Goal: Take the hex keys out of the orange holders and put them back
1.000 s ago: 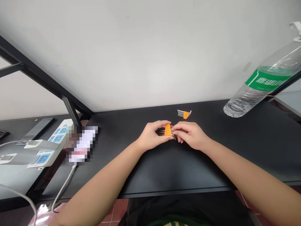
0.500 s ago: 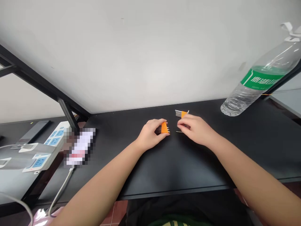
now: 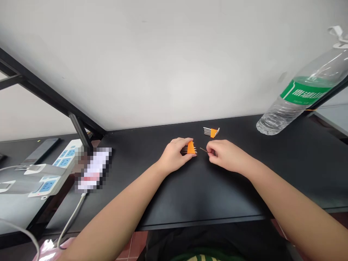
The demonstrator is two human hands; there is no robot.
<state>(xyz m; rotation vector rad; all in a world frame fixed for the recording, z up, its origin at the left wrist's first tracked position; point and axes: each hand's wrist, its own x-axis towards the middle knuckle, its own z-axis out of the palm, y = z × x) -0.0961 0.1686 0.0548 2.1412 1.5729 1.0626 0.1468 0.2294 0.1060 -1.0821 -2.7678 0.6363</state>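
An orange hex key holder (image 3: 191, 148) with several metal keys through it is gripped between the thumb and fingers of my left hand (image 3: 174, 156), low over the black desk. My right hand (image 3: 224, 154), just to its right, pinches a single thin metal hex key (image 3: 203, 149). Its free end points left toward the holder, with a small gap between them. Behind my right hand, a second orange hex key holder (image 3: 214, 132) lies on the desk, its straight keys to the left and bent ends to the right.
A large water bottle (image 3: 282, 105) with a green label stands at the back right of the black desk (image 3: 187, 195). At left are a phone (image 3: 94, 170) on a white cable, a power strip (image 3: 61, 163) with plugged-in chargers, and a dark metal frame (image 3: 78, 127).
My right hand has lifted the loose hex key off the desk and drawn slightly toward me, uncovering the second holder. My left hand keeps its grip in about the same place.
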